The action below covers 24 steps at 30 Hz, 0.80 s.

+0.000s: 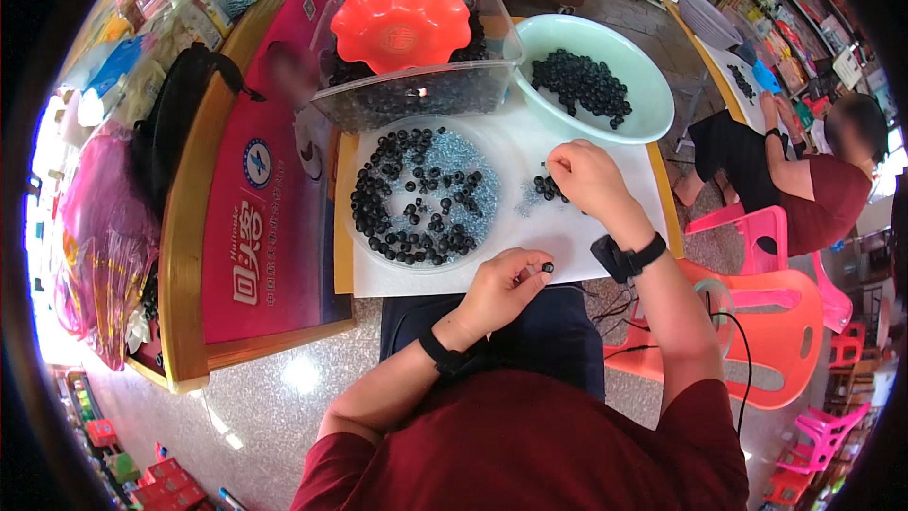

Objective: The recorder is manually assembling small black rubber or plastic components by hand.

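Observation:
My left hand [503,291] pinches a small black round piece [548,267] between thumb and fingertips, just over the near edge of the white tabletop [586,260]. Above the table's right half, my right hand [591,178] is closed, its fingertips pressed together; whatever they hold is hidden. Just left of it lies a small pile of black pieces [546,187] beside some clear bluish bits [523,201]. A shallow clear round tray [391,261] on the left holds many loose black pieces, with small clear bluish pieces heaped along its right side.
A pale green basin [653,114] with more black pieces stands at the back right. Behind the tray, a clear plastic bin [416,95] carries a red wavy-rimmed bowl [402,24]. An orange chair [776,341] is at right; another person [823,185] sits at a further table.

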### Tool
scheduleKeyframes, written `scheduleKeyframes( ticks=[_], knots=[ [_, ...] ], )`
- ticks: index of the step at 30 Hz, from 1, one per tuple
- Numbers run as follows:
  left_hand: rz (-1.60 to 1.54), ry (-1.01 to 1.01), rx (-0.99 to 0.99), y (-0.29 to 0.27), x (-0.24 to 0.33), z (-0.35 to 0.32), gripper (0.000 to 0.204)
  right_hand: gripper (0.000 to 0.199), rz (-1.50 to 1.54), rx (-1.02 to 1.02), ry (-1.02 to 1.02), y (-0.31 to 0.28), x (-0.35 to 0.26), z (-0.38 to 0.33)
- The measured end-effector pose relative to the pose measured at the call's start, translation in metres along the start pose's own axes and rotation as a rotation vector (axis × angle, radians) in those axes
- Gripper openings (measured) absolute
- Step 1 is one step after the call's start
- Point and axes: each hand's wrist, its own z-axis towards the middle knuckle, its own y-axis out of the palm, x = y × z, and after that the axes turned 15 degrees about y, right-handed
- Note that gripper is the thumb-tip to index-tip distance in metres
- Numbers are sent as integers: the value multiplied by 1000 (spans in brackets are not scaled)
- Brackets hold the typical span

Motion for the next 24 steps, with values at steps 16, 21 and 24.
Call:
scheduleKeyframes(
  ticks=[16, 21, 24],
  knots=[
    [-259, -167, 11, -8, 3, 3, 21, 15, 944, -593, 348, -24, -2, -62],
    [-440, -268, 44, -10, 20, 6, 21, 14, 1115, -532, 309, -25, -10, -115],
    [-431, -226, 50, -9, 25, 7, 21, 16, 1199, -470, 247, -21, -9, -128]
  ],
)
